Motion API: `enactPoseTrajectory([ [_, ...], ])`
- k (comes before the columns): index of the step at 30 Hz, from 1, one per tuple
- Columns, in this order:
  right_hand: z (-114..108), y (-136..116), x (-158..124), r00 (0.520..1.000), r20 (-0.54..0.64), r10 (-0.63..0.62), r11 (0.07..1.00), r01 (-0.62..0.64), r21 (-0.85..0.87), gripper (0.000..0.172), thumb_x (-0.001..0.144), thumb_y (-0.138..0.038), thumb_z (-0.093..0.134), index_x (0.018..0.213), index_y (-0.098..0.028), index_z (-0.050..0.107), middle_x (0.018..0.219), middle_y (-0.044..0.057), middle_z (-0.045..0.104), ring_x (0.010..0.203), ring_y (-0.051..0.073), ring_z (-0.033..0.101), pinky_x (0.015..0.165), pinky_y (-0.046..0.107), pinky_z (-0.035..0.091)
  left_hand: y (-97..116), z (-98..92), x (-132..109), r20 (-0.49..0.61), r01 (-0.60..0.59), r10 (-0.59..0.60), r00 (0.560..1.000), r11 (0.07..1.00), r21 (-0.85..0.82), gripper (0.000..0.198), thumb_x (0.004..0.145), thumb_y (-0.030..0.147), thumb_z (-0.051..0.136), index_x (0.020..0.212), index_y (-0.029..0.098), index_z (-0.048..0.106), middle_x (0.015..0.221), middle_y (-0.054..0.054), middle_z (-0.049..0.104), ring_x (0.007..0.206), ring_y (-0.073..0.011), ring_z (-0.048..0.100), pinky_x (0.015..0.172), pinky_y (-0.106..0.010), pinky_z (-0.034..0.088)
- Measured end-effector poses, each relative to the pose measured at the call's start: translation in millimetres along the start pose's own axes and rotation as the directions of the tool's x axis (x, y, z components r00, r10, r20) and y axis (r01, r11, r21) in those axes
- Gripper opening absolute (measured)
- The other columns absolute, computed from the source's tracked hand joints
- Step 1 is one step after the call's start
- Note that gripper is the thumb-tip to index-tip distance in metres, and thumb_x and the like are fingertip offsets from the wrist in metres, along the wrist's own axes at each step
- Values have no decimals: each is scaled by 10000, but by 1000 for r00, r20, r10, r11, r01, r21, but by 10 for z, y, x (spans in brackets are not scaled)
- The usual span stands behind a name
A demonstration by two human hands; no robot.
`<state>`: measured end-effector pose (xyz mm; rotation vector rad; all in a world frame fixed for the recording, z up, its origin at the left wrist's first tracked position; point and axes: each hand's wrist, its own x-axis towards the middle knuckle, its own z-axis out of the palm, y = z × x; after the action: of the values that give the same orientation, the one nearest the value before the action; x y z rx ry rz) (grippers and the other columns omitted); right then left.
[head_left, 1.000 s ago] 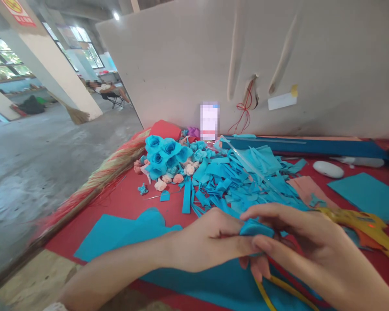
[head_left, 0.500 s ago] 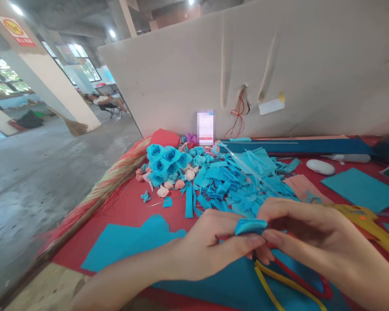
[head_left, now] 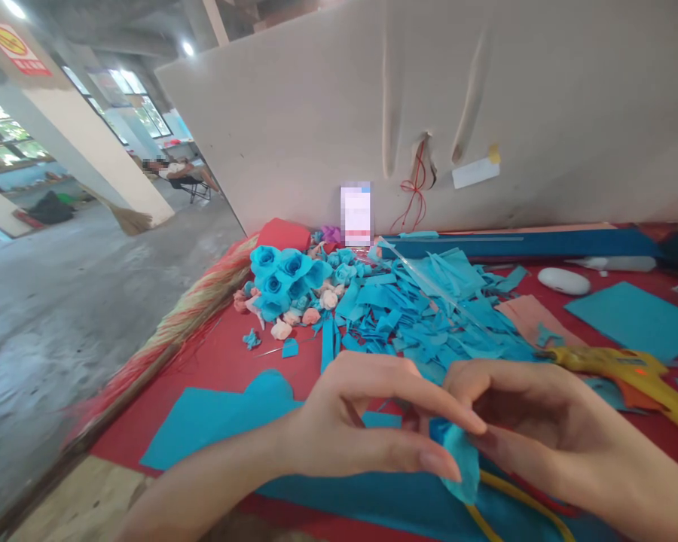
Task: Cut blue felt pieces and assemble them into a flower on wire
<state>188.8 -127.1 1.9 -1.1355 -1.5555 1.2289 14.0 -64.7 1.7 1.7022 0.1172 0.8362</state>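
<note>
A small curled blue paper petal (head_left: 462, 459) is between my two hands, in front of me and low in the view. My left hand (head_left: 367, 421) pinches it from the left, thumb along the near face and index finger over its top. My right hand (head_left: 542, 429) grips its right edge with thumb and fingers; some fingertips are hidden. Under the right hand shows a yellow and red loop (head_left: 520, 493), which looks like scissor handles; whether that hand also holds it I cannot tell. Blue sheets (head_left: 203, 429) lie beneath my hands.
Blue paper flowers (head_left: 282, 275) and small pink roses stand at the back left, beside a heap of blue paper scraps (head_left: 407, 309). A yellow glue gun (head_left: 615, 361) lies right, near a white mouse (head_left: 563, 281). A phone (head_left: 355, 217) leans against the grey panel (head_left: 294, 135).
The petal has tipped from nearly flat to hanging downward, showing its broad face. My left index finger has reached over its top, and my right hand has shifted slightly lower.
</note>
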Motion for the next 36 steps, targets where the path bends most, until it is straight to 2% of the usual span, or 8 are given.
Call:
enactPoseTrajectory([
  [3,11,3,0,996,81,44,984,-57,166,87,788,-321,530,749,-278,595,642,-39,557,569,103,489,495,160,399,-17,4,-8,-17,-23,22,1000,999,-31,228,728,225,643,950,247,690,648,-28,573,612,-120,509,618,-259,433],
  [6,33,-14,4,997,65,52,972,-65,228,33,768,-291,578,747,-284,602,628,-57,549,542,75,462,482,117,377,-22,12,-13,-25,-42,41,999,998,-48,265,718,183,652,966,271,684,647,-21,561,623,-114,514,616,-250,431],
  [17,46,35,-4,999,20,37,980,-40,195,9,742,-310,615,737,-304,620,605,-45,548,505,78,453,439,113,370,-85,60,12,-123,-196,195,973,981,4,117,673,132,685,790,125,687,590,-28,549,540,-101,485,522,-247,422],
  [23,118,-148,-11,973,-98,210,952,-180,248,122,635,-373,698,626,-268,636,550,-35,539,468,59,396,406,104,316,-80,54,8,-146,-210,213,966,977,31,151,614,88,721,753,119,673,590,-24,572,534,-100,502,522,-243,438],
  [28,174,-201,-11,946,-253,204,969,-158,189,73,614,-339,650,604,-268,636,475,-38,488,386,62,300,316,154,222,-68,66,8,-177,-182,194,965,980,82,51,691,146,670,726,143,633,568,-1,546,527,-86,500,520,-218,431],
  [31,172,-186,-14,917,-369,153,987,-124,101,56,608,-326,608,624,-288,646,502,-29,516,377,86,355,322,190,292,-41,60,-6,-213,-43,63,975,995,94,208,729,272,639,893,173,558,636,9,536,543,-86,507,529,-212,428],
  [33,153,-170,-15,906,-410,100,995,-80,66,38,608,-319,612,615,-300,644,576,-19,573,426,111,454,395,198,397,-24,56,-10,-158,42,-14,987,984,173,279,756,370,587,929,167,503,690,-6,540,581,-98,522,551,-215,438],
  [36,132,-145,-21,931,-365,18,1000,-15,13,41,641,-275,618,628,-313,631,574,-34,589,441,116,510,408,176,438,-25,67,5,-53,-32,60,997,908,418,236,795,388,516,764,159,468,630,-3,512,560,-94,490,522,-198,417],
])
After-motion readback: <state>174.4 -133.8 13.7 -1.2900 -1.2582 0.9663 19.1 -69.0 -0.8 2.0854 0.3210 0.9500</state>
